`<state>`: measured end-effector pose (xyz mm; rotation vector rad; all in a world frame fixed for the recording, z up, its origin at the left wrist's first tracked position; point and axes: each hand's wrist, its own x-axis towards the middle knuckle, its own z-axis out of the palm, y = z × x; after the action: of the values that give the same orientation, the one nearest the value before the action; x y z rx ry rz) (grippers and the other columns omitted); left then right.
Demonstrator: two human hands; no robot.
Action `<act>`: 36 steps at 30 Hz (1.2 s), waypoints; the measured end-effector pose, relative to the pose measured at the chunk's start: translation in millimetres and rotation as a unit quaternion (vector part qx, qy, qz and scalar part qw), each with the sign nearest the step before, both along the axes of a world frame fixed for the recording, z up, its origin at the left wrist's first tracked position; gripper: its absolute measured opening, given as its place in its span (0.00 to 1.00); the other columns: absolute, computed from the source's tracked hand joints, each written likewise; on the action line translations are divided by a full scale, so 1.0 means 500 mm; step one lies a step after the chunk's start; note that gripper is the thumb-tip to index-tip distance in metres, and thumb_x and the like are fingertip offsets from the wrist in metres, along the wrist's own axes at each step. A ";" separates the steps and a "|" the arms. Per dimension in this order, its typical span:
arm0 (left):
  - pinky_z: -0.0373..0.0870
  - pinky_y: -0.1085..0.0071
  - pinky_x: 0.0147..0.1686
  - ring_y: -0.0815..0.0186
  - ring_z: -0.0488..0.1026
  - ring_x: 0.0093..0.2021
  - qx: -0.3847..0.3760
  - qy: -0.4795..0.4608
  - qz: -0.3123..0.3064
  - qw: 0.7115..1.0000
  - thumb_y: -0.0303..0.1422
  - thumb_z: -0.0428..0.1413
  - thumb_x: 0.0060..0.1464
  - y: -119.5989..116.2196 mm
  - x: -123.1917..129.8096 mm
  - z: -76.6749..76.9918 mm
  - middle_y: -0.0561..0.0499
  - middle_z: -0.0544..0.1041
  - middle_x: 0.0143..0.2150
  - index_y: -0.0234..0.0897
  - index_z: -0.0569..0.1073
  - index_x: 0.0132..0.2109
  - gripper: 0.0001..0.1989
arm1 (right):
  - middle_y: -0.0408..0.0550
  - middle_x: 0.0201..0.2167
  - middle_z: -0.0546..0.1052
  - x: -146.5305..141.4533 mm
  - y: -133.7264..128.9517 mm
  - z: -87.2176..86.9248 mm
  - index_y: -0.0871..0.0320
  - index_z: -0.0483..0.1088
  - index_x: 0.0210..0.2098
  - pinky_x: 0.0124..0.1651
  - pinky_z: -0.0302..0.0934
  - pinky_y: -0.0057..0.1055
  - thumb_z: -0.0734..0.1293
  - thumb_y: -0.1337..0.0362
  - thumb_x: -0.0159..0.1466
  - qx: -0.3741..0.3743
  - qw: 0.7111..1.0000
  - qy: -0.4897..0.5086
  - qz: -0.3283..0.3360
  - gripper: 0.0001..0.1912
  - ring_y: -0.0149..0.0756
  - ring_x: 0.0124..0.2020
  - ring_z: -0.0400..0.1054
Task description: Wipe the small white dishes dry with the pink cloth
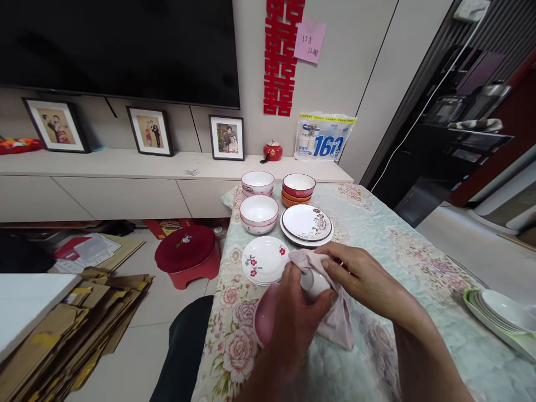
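Note:
My left hand (pixel 299 307) is closed round a small white cup (pixel 313 283), its thumb on the near side. A pale pink cloth (pixel 337 324) wraps the cup's far side and hangs down to the right. My right hand (pixel 355 273) pinches the cloth against the cup. Below and left of my left hand lies a pink bowl (pixel 263 315), partly hidden by it. Just beyond are stacked white plates with red flowers (pixel 266 258) and larger white plates with a brown pattern (pixel 306 222).
Behind the plates stand stacks of white bowls (pixel 258 209) and red and orange bowls (pixel 298 187). More plates (pixel 505 312) rest in a green-edged dish at the right. A red stool (pixel 186 254) and flattened cardboard (pixel 84 329) are left of the flowered tablecloth (pixel 238 340).

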<state>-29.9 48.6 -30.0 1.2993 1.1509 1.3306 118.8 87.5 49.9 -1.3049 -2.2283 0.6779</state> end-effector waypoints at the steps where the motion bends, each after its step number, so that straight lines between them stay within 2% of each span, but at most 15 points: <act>1: 0.70 0.62 0.46 0.56 0.72 0.46 0.013 0.026 0.017 0.999 0.32 0.63 0.49 0.000 0.000 0.000 0.47 0.76 0.46 0.39 0.71 0.52 0.22 | 0.45 0.40 0.80 -0.003 0.003 -0.002 0.52 0.76 0.48 0.42 0.64 0.32 0.61 0.65 0.70 -0.021 1.000 0.017 0.010 0.13 0.38 0.40 0.72; 3: 0.69 0.59 0.50 0.54 0.71 0.50 0.034 0.045 0.045 0.997 0.31 0.63 0.48 0.000 0.000 -0.002 0.45 0.74 0.49 0.39 0.70 0.54 0.25 | 0.44 0.40 0.80 -0.008 0.009 -0.008 0.52 0.76 0.48 0.40 0.64 0.30 0.63 0.63 0.69 -0.063 0.995 0.071 0.030 0.12 0.37 0.39 0.72; 5: 0.69 0.58 0.51 0.53 0.71 0.52 0.040 0.017 0.045 0.998 0.31 0.63 0.48 0.003 0.001 -0.007 0.44 0.73 0.51 0.39 0.69 0.55 0.26 | 0.44 0.37 0.80 -0.010 0.018 -0.016 0.54 0.77 0.46 0.36 0.63 0.28 0.65 0.61 0.68 -0.111 0.984 0.133 0.034 0.11 0.36 0.36 0.71; 8: 0.71 0.63 0.47 0.56 0.74 0.49 -0.006 -0.138 -0.030 0.990 0.35 0.66 0.49 0.007 0.001 -0.008 0.45 0.76 0.50 0.41 0.69 0.53 0.25 | 0.42 0.29 0.77 0.001 0.032 -0.030 0.56 0.78 0.43 0.26 0.58 0.24 0.68 0.57 0.66 -0.200 0.955 0.219 0.021 0.11 0.31 0.27 0.67; 11: 0.72 0.67 0.44 0.58 0.76 0.47 -0.083 -0.335 -0.106 0.933 0.37 0.68 0.49 0.015 -0.002 -0.001 0.44 0.79 0.49 0.37 0.71 0.52 0.25 | 0.42 0.28 0.76 0.023 0.043 -0.051 0.56 0.78 0.43 0.25 0.57 0.24 0.72 0.54 0.63 -0.263 0.917 0.300 0.000 0.14 0.29 0.25 0.65; 13: 0.73 0.68 0.41 0.58 0.77 0.44 -0.138 -0.398 -0.140 0.896 0.37 0.70 0.46 0.020 -0.004 0.003 0.42 0.80 0.47 0.33 0.73 0.50 0.26 | 0.43 0.32 0.78 0.038 0.046 -0.068 0.54 0.78 0.45 0.30 0.62 0.27 0.73 0.53 0.63 -0.274 0.901 0.336 -0.004 0.15 0.32 0.28 0.68; 15: 0.72 0.69 0.37 0.60 0.78 0.39 -0.171 -0.414 -0.147 0.882 0.35 0.71 0.43 0.022 -0.004 0.002 0.42 0.81 0.42 0.31 0.75 0.48 0.26 | 0.45 0.35 0.78 0.051 0.045 -0.084 0.53 0.78 0.46 0.33 0.64 0.29 0.73 0.53 0.63 -0.260 0.903 0.341 -0.011 0.16 0.34 0.31 0.70; 18: 0.71 0.70 0.38 0.64 0.76 0.35 -0.154 -0.387 -0.103 0.903 0.32 0.70 0.43 0.018 0.001 -0.007 0.47 0.81 0.37 0.33 0.76 0.46 0.22 | 0.48 0.40 0.78 0.057 0.037 -0.100 0.52 0.80 0.47 0.32 0.64 0.29 0.72 0.53 0.64 -0.179 0.935 0.306 -0.033 0.15 0.36 0.34 0.70; 21: 0.72 0.70 0.39 0.64 0.76 0.35 -0.121 -0.295 -0.072 0.945 0.33 0.67 0.49 0.011 0.007 -0.016 0.50 0.81 0.36 0.35 0.76 0.46 0.17 | 0.49 0.42 0.77 0.040 0.024 -0.102 0.51 0.82 0.43 0.40 0.67 0.34 0.70 0.56 0.66 -0.033 0.967 0.253 -0.026 0.11 0.40 0.41 0.71; 23: 0.72 0.70 0.39 0.62 0.77 0.37 -0.100 -0.221 -0.053 0.969 0.33 0.65 0.52 0.008 0.008 -0.016 0.50 0.82 0.38 0.37 0.76 0.48 0.16 | 0.50 0.41 0.76 0.017 0.011 -0.100 0.50 0.82 0.44 0.47 0.66 0.38 0.68 0.60 0.68 0.070 0.975 0.212 -0.011 0.10 0.41 0.44 0.71; 25: 0.72 0.70 0.38 0.60 0.77 0.40 -0.074 -0.156 -0.023 0.985 0.33 0.64 0.52 0.007 0.008 -0.012 0.49 0.82 0.40 0.37 0.77 0.48 0.16 | 0.50 0.40 0.74 -0.011 -0.003 -0.099 0.51 0.82 0.44 0.45 0.65 0.37 0.67 0.63 0.68 0.144 0.977 0.159 -0.002 0.11 0.41 0.44 0.70; 27: 0.71 0.71 0.38 0.58 0.76 0.40 -0.062 -0.109 -0.003 0.992 0.32 0.63 0.51 0.007 0.007 -0.006 0.49 0.83 0.38 0.36 0.79 0.44 0.12 | 0.51 0.40 0.74 -0.033 -0.016 -0.099 0.52 0.82 0.43 0.42 0.64 0.37 0.67 0.66 0.68 0.201 0.973 0.117 0.005 0.10 0.41 0.42 0.69; 29: 0.71 0.71 0.37 0.59 0.75 0.38 -0.061 -0.088 -0.003 0.994 0.32 0.62 0.50 0.006 0.006 -0.001 0.50 0.82 0.35 0.35 0.80 0.40 0.09 | 0.50 0.38 0.74 -0.043 -0.022 -0.101 0.54 0.81 0.41 0.41 0.63 0.36 0.68 0.68 0.66 0.227 0.968 0.107 0.007 0.09 0.40 0.41 0.69; 31: 0.70 0.72 0.35 0.61 0.74 0.36 -0.066 -0.090 -0.019 0.994 0.32 0.61 0.50 0.003 0.007 0.004 0.52 0.81 0.34 0.36 0.79 0.40 0.09 | 0.49 0.36 0.74 -0.038 -0.018 -0.102 0.54 0.80 0.39 0.40 0.63 0.34 0.68 0.69 0.66 0.226 0.965 0.132 -0.009 0.08 0.39 0.39 0.70; 36: 0.64 0.75 0.28 0.66 0.68 0.28 -0.084 -0.018 -0.004 0.996 0.35 0.60 0.52 -0.008 0.005 0.015 0.57 0.74 0.27 0.39 0.75 0.37 0.06 | 0.46 0.32 0.76 -0.002 0.008 -0.107 0.55 0.77 0.36 0.36 0.62 0.32 0.68 0.64 0.66 0.136 0.963 0.205 -0.107 0.04 0.37 0.34 0.70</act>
<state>-27.2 44.4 -22.2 1.1525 1.2040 1.2200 118.0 91.7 -3.4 -1.1265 -1.7465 0.4871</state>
